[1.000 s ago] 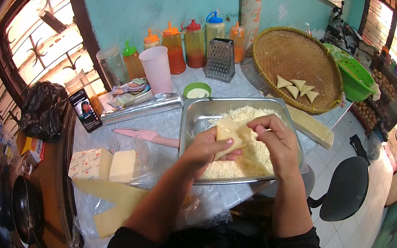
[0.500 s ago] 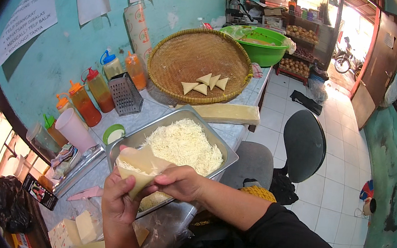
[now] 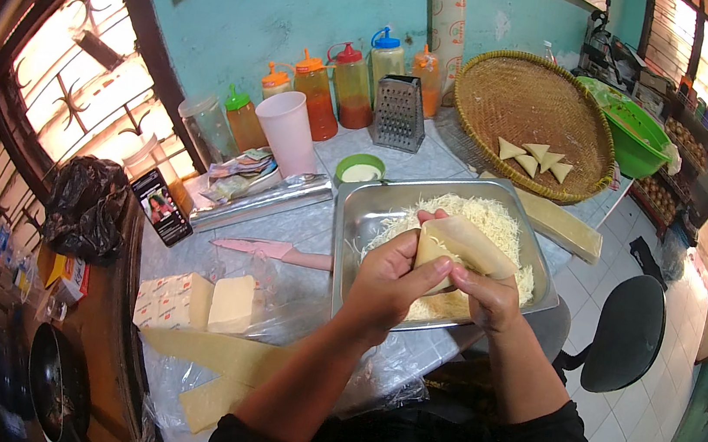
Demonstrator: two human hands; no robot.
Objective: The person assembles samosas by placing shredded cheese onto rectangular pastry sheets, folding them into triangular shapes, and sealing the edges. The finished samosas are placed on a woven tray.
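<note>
Both of my hands are closed round a thin pastry wrapper (image 3: 476, 242) folded into a pocket, held above the near part of a metal tray (image 3: 350, 212). Bits of grated cheese show at the pocket's opening. My left hand (image 3: 394, 271) grips its left side, thumb across the front. My right hand (image 3: 490, 299) pinches the lower right edge, its thumb almost meeting the left one. Beneath lies a heap of grated cheese (image 3: 482, 211) in the tray. Several folded triangular pastries (image 3: 528, 161) rest on a round woven tray (image 3: 534, 93) beyond.
A stack of wrappers (image 3: 558, 227) lies right of the tray. A pink knife (image 3: 280, 252), cheese blocks (image 3: 188, 300) and pastry sheets (image 3: 221, 354) lie to the left. Behind stand a box grater (image 3: 400, 113), a green bowl (image 3: 360, 169), a pink cup (image 3: 288, 133) and sauce bottles (image 3: 353, 90).
My view has swung left, so the table shifts rightward in the picture. The pocket's wide opening has narrowed, with the wrapper's flap now lying over most of the cheese inside.
</note>
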